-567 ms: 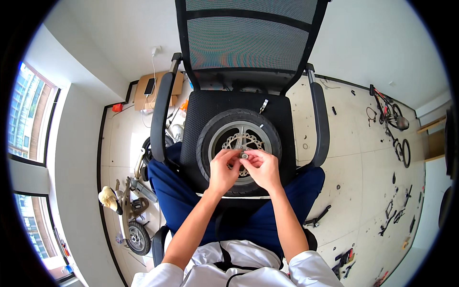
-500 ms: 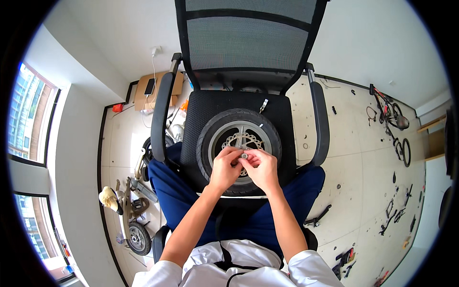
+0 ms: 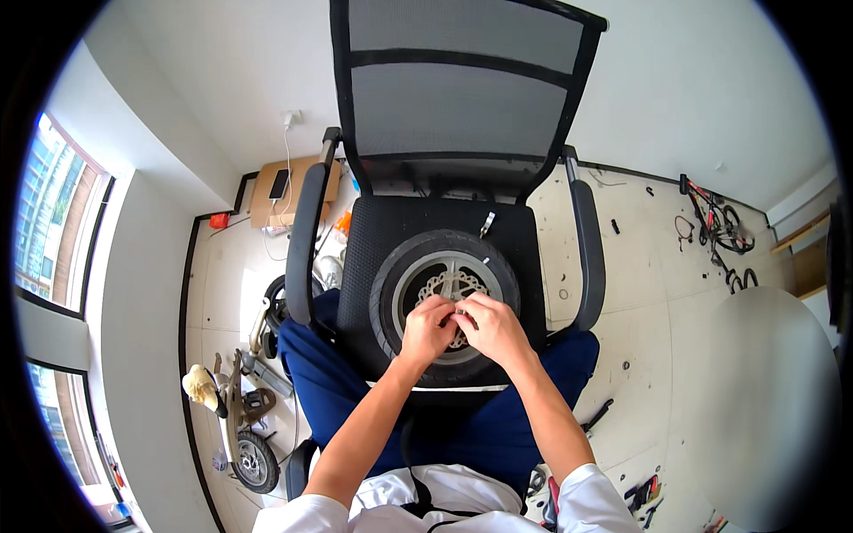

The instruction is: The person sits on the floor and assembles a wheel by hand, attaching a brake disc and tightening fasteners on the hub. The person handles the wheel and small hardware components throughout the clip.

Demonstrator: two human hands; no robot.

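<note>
A wheel [image 3: 384, 311] with a black tyre and silver spokes lies flat on the black seat [image 3: 360, 240] of the office chair before me. A silver brake disc [image 3: 435, 284] with a scalloped edge sits at its centre. My left hand [image 3: 430, 333] and my right hand [image 3: 494, 327] meet over the hub, thumbs and fingertips pinched together. Between them shows a bit of a small round metal part [image 3: 459, 312], mostly hidden by the fingers. The lower part of the disc is also covered by the hands.
A silver metal piece [image 3: 487, 224] lies on the seat behind the wheel. Armrests [image 3: 306, 240] flank the seat. Scooter parts and a small wheel [image 3: 256, 462] lie on the left floor, a bicycle [image 3: 711, 213] far right. A large blurred grey shape [image 3: 764, 409] covers the right floor.
The fingertips have closed further over the small metal part, which showed plainly before. My view has shifted, so the chair and wheel appear lower. The blurred grey shape has come in at right.
</note>
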